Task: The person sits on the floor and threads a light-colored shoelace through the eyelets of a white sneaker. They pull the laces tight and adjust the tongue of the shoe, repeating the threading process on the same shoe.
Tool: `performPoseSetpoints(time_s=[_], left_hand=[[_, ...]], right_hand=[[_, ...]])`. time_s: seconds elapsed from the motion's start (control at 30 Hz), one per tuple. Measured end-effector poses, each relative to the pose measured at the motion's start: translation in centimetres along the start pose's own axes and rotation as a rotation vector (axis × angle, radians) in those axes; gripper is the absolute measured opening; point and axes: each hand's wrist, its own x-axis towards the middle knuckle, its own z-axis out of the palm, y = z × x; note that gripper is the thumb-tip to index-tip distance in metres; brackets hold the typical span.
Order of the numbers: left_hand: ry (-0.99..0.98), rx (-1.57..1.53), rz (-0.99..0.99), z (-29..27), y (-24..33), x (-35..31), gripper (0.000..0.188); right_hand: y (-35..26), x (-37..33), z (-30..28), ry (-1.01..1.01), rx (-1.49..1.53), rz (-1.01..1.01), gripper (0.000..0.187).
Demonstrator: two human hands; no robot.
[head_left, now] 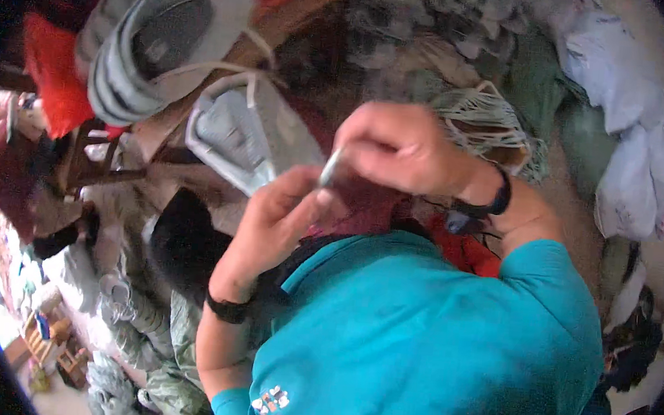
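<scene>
Both hands meet over the lap — the right hand (399,146) pinches a small grey metal piece (329,168), fingers curled tight on it, while the left hand (277,215) closes against its lower end. This looks like mid-fitting work; next calls for a steady, aligned push. Grey shoe soles (236,134) lie just beyond.
</scene>
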Motion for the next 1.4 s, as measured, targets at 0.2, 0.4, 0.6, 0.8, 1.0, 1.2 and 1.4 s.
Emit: performPoseSetpoints(time_s=[0.2,0.4,0.6,0.8,1.0,1.2,1.4], left_hand=[[0.216,0.415,0.185,-4.3,-2.8,-3.7,0.026],[0.286,0.457,0.316,-3.8,-4.0,-4.7,0.018],[0.334,0.365,0.18,-1.9,-3.2,-3.1,0.021],[0.438,0.428,0.228,-2.3,-4.9,-3.0,0.016],[0.727,0.372,0.386,-4.0,-7.0,-1.7,0.02],[0.715,0.566,0.443,-4.1,-6.8,-1.6,0.029],[0.705,0.616,0.44,-4.6,-7.0,-1.4,0.029]], right_hand=[[4.8,0.0,-4.9,0.326,-0.462,0.317,0.009],[5.3,0.9,-3.4,0.08,-1.158,0.131,0.014],[-0.5,2.3,5.7,-0.303,0.119,0.117,0.026],[-0.1,4.0,6.3,-0.313,-0.109,-0.022,0.012],[3.2,4.8,7.2,-0.041,-0.148,0.04,0.007],[3.4,4.7,8.6,-0.026,-0.231,-0.005,0.011],[3.0,4.8,8.8,-0.031,-0.297,-0.003,0.013]])
